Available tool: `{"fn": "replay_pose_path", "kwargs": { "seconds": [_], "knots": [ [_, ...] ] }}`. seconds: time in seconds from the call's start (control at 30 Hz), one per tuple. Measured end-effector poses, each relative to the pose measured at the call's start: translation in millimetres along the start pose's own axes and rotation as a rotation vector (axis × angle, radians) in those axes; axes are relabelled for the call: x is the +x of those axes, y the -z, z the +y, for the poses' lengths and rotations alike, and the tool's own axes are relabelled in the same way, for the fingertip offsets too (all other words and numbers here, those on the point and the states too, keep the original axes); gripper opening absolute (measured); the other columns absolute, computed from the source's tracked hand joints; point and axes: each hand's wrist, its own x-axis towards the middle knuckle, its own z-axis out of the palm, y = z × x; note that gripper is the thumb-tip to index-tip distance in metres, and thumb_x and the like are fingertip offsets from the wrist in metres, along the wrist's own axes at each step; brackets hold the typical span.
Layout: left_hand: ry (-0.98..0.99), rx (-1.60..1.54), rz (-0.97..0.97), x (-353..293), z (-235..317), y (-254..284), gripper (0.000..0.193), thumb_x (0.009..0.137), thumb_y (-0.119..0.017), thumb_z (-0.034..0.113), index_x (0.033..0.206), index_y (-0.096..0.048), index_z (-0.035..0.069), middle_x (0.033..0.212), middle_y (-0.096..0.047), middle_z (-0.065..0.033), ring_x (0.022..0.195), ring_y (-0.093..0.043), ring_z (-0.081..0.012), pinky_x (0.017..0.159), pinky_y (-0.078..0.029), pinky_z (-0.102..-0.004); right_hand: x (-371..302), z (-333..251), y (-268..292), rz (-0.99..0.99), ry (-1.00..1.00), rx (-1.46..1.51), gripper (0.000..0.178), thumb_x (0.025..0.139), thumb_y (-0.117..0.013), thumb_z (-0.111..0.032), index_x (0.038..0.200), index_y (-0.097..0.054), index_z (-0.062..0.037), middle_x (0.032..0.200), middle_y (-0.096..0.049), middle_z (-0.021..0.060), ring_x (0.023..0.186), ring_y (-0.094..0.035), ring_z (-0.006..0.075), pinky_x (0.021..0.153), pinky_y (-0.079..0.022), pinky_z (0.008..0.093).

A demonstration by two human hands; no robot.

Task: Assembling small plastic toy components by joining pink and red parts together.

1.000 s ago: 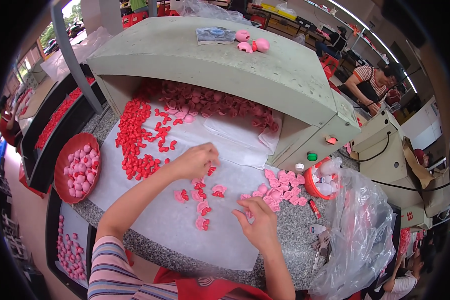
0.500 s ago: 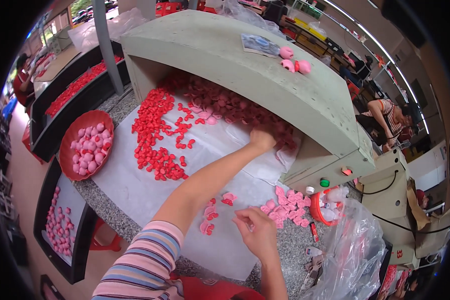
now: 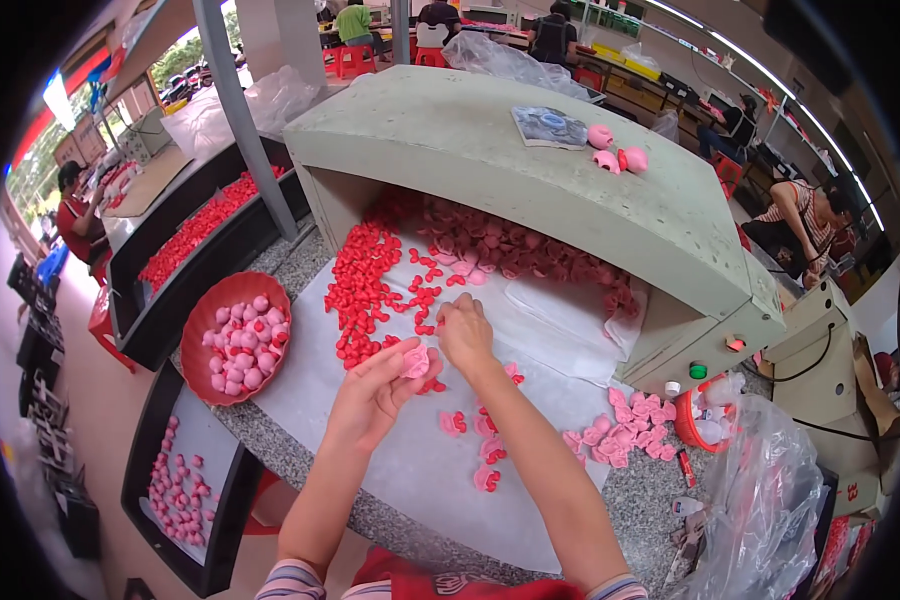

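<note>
My left hand (image 3: 375, 388) holds a small pink moulded plastic piece (image 3: 416, 361) between thumb and fingers. Farther up the white sheet, my right hand (image 3: 464, 335) is pinched at the edge of a heap of small red bow-shaped pieces (image 3: 362, 285); its fingertips hide what they grip, if anything. Near my right forearm lie several pink pieces with red bows on them (image 3: 485, 450). Loose pink pieces (image 3: 625, 428) form a pile right of that forearm. More pink pieces (image 3: 510, 245) are heaped inside an arched, open-fronted pale green metal box (image 3: 450, 130).
A red bowl of pink balls (image 3: 195, 365) stands left on the speckled counter. Below it is a black tray (image 3: 232, 520) with pink balls. At right are a small red tub (image 3: 686, 420) with white bottles and a clear plastic bag (image 3: 760, 500). Other people work in the background.
My left hand has come out of the metal box toward me and now holds a pink piece. My right hand has moved from beside the pink pile up to the red pieces. The view has shifted.
</note>
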Motion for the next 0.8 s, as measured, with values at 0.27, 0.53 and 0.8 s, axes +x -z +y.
{"fn": "replay_pose_path", "kwargs": {
  "seconds": [0.27, 0.53, 0.8],
  "knots": [
    [0.109, -0.139, -0.154, -16.6, -42.8, -14.3, 0.038, 0.085, -0.053, 0.004, 0.121, -0.045, -0.003, 0.114, -0.054, -0.0153, 0.104, -0.055, -0.0241, 0.086, -0.048, -0.0274, -96.6, 7.8, 118.2, -0.056, -0.382, 1.075, 0.014, 0.075, -0.065, -0.002, 0.087, -0.058, 0.0009, 0.085, -0.064, 0.0096, 0.075, -0.06, 0.013, 0.06, -0.047, 0.0222],
    [0.246, -0.11, -0.244, -22.7, -82.3, -53.4, 0.039, 0.081, -0.058, 0.003, 0.118, -0.049, -0.002, 0.114, -0.055, -0.0159, 0.103, -0.056, -0.0289, 0.088, -0.047, -0.0322, -184.9, 19.4, 173.1, 0.07, -0.693, 1.519, 0.029, 0.08, -0.055, 0.002, 0.109, -0.054, 0.0044, 0.112, -0.055, 0.0196, 0.088, -0.061, 0.0194, 0.071, -0.051, 0.0246],
    [0.126, 0.21, -0.321, -38.2, -109.3, -79.1, 0.042, 0.074, -0.065, -0.001, 0.114, -0.053, -0.002, 0.113, -0.055, -0.0149, 0.096, -0.058, -0.0198, 0.083, -0.048, -0.0282, -217.8, 12.0, 184.7, 0.351, -0.34, 0.924, 0.037, 0.067, -0.068, 0.007, 0.103, -0.058, 0.0027, 0.101, -0.059, 0.0143, 0.084, -0.06, 0.0187, 0.07, -0.051, 0.0262]
  ]
}}
